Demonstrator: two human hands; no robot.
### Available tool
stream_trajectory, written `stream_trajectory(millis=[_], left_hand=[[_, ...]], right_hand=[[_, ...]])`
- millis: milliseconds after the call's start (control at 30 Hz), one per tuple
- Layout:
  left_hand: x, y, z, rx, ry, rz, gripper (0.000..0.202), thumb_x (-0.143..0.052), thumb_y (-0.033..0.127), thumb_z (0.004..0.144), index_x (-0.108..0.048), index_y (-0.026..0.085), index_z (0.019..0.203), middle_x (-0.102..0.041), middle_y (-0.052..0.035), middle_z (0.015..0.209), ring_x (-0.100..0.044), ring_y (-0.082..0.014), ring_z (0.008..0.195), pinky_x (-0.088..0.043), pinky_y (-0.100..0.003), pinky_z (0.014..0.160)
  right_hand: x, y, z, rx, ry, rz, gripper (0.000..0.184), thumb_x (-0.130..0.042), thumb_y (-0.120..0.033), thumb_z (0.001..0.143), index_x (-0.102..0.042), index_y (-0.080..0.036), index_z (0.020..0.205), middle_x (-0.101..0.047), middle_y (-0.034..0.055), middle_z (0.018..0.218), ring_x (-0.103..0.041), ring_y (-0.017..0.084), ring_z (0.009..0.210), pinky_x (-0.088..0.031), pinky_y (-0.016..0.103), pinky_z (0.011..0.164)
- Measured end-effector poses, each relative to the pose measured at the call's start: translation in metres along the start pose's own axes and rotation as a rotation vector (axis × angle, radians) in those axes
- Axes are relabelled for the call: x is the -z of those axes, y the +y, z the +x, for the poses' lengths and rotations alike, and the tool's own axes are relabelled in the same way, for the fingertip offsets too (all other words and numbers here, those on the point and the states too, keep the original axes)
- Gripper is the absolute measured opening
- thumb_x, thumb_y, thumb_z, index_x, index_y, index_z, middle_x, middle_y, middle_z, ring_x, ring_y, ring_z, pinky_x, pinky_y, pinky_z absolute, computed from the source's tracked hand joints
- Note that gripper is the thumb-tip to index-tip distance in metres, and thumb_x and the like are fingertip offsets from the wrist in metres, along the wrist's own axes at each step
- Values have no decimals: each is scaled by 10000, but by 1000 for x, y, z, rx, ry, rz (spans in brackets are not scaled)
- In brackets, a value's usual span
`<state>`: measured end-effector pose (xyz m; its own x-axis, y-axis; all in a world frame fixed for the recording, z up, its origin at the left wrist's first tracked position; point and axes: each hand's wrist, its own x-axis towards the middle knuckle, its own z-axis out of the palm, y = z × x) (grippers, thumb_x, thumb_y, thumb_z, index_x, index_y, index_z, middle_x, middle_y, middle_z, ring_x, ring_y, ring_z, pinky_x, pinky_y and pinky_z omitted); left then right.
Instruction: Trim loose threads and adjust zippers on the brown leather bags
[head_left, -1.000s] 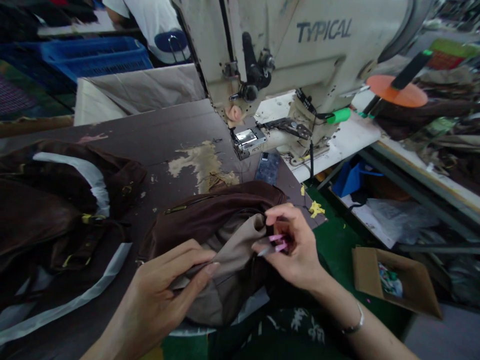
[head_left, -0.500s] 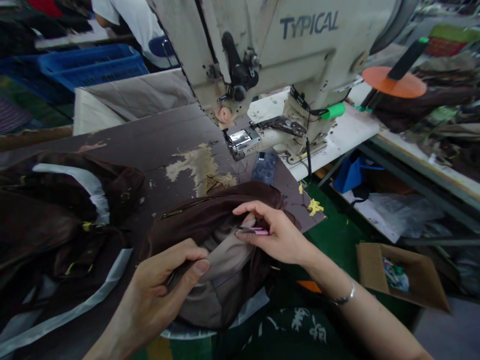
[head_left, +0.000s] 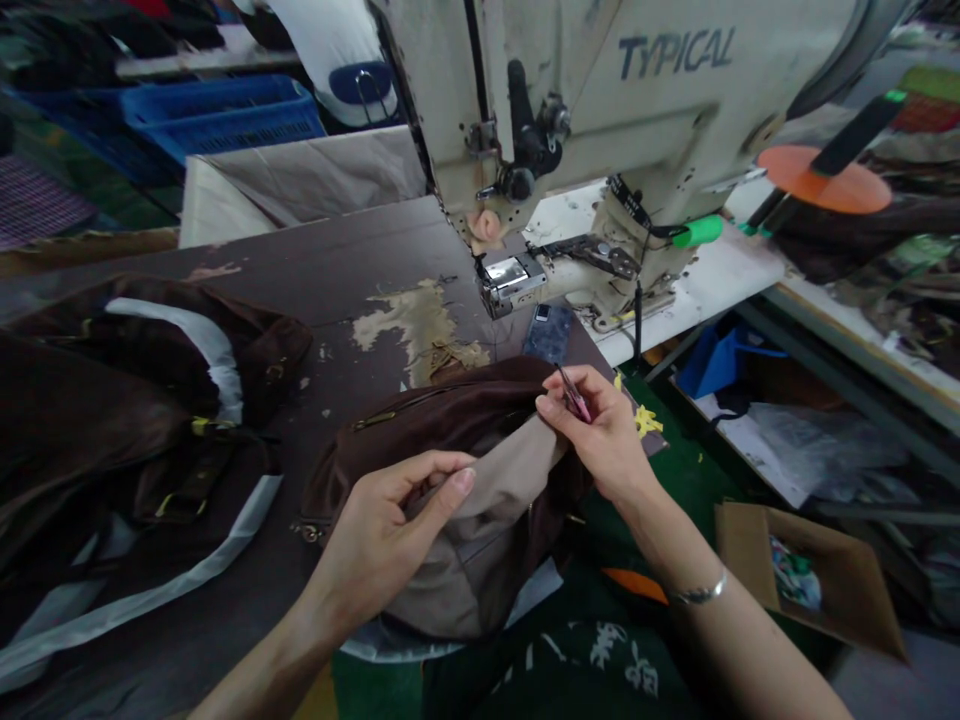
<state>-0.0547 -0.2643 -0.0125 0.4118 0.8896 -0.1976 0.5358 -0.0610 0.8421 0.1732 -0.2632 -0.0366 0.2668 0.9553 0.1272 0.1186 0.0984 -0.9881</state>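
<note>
A dark brown bag [head_left: 427, 400] with a brass zip lies at the table's front edge, its grey-beige lining [head_left: 502, 480] pulled out. My left hand [head_left: 397, 520] pinches the lining's edge between thumb and forefinger. At the lining's upper right corner, my right hand [head_left: 596, 430] is closed, thumb and fingertips gripping the cloth. A small pink-handled tool [head_left: 576, 398] with a dark slim end also sits in that hand; its exact kind is hard to make out. Between the two hands the lining's edge is stretched.
A sewing machine [head_left: 615, 90] stands behind the bag, its arm [head_left: 514, 280] jutting over the table. A phone [head_left: 547, 335] lies below it. Another brown bag [head_left: 97, 400] with white-wrapped handles is at left. A cardboard box [head_left: 810, 570] sits on the floor; a blue crate [head_left: 225, 115] is behind.
My right hand has moved up and right along the lining, and the pink-handled tool now points upward. More lining shows between my hands. The whole view has shifted slightly.
</note>
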Motion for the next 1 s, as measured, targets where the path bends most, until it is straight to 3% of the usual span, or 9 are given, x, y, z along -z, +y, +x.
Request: stream_trajectory(millis=[100, 267, 467, 1000], left_hand=[[-1, 3, -2, 35, 1, -83, 330, -592, 404, 863, -668, 180, 1093, -714, -29, 880, -655, -166, 803, -510, -225, 738], [-1, 8, -5, 49, -24, -185, 298, -586, 375, 874, -665, 185, 1090, -707, -35, 954, -650, -162, 849, -504, -219, 761], [-1, 7, -6, 40, -57, -251, 272, -548, 376, 904, -663, 211, 1087, -693, -14, 965, -633, -144, 880, -486, -205, 791], [-2, 7, -7, 29, -51, -278, 231, -546, 363, 909, -666, 244, 1068, -679, 11, 978, -625, -134, 904, -472, -211, 819]], right_hand=[[-1, -22, -15, 148, 39, -240, 325, -660, -285, 834, -634, -244, 1155, -577, 39, 980, -553, 153, 835, -473, 278, 695], [-12, -46, -47, 219, -163, -455, 400, -577, -301, 899, -568, -290, 1298, -581, 45, 966, -570, 169, 868, -493, 315, 755], [-18, -32, -67, 279, -149, -606, 366, -590, -274, 886, -617, -303, 1250, -589, 52, 920, -568, 175, 796, -482, 324, 714], [-20, -25, -71, 307, -128, -634, 370, -618, -253, 870, -628, -329, 1232, -593, 41, 892, -564, 172, 776, -469, 315, 701]])
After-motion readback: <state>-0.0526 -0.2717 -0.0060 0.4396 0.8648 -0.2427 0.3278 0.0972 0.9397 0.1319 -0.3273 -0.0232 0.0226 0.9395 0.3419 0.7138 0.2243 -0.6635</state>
